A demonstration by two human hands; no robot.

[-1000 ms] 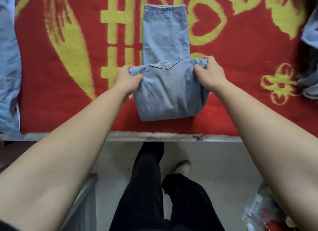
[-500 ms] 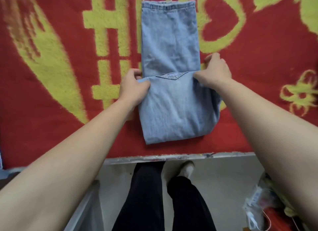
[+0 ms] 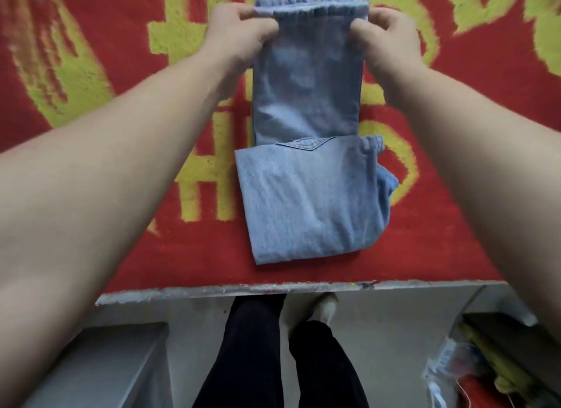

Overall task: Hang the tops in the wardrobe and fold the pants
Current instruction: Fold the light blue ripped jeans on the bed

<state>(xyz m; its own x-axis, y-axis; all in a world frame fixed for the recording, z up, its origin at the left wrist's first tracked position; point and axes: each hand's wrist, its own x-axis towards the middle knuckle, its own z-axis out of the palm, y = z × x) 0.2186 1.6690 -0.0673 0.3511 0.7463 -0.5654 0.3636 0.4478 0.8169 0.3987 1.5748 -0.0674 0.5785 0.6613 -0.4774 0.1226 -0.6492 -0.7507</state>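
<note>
Pants under fold: one pair of light blue jeans (image 3: pixel 306 195), lying lengthwise on a red and yellow blanket (image 3: pixel 121 195), close to its near edge. The near portion is already doubled over, with a pocket seam showing at the fold line. The leg section extends away from the person.

Left hand (image 3: pixel 236 34) and right hand (image 3: pixel 391 37) are apart, each pinching one far corner of the leg hems, thumbs on top.

Assessment: denim appears thick, moderately heavy and fairly stiff. It should hold a crease and is neither slippery nor fragile. The hems are stacked layers, so the grip belongs at both corners, taking all layers together. An uneven lift risks skewing the fold.
</note>
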